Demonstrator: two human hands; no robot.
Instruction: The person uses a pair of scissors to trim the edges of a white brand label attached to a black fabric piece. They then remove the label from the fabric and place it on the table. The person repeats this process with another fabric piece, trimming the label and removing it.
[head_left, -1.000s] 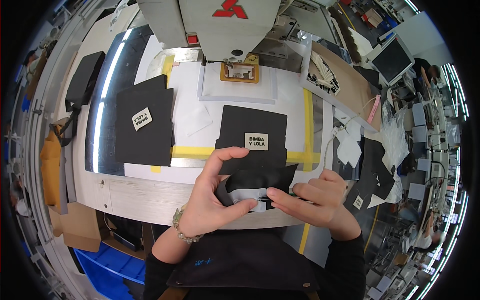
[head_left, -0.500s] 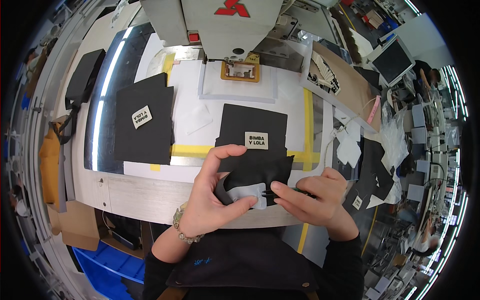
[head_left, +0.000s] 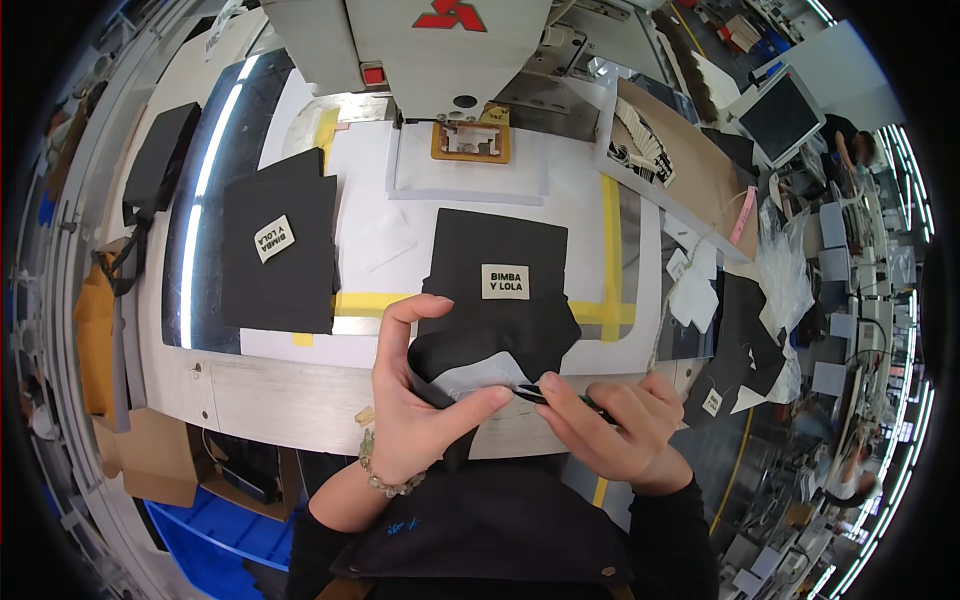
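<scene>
A black fabric panel (head_left: 500, 237) with a cream label (head_left: 505, 282) lies before the machine, its near end folded up over the table edge. My left hand (head_left: 415, 425) grips that folded end between thumb and curled fingers, and a pale grey-white backing sheet (head_left: 478, 374) shows on its underside. In my right hand (head_left: 622, 432) is a slim dark pointed tool (head_left: 528, 392), held between thumb and fingers. Its tip meets the edge of the backing beside my left thumb. Most of the tool is hidden by my fingers, so its exact kind is unclear.
A sewing machine head (head_left: 440, 60) with an orange-framed clamp (head_left: 470, 142) stands ahead. More black panels (head_left: 280, 285), the top one labelled, lie left. At the right are a cardboard box (head_left: 690, 190) of labels, white scraps (head_left: 692, 300) and black offcuts (head_left: 740, 340).
Both hands and the folded end have shifted slightly left, and the backing is turned to a different angle. The tool's tip stays at the backing's edge.
</scene>
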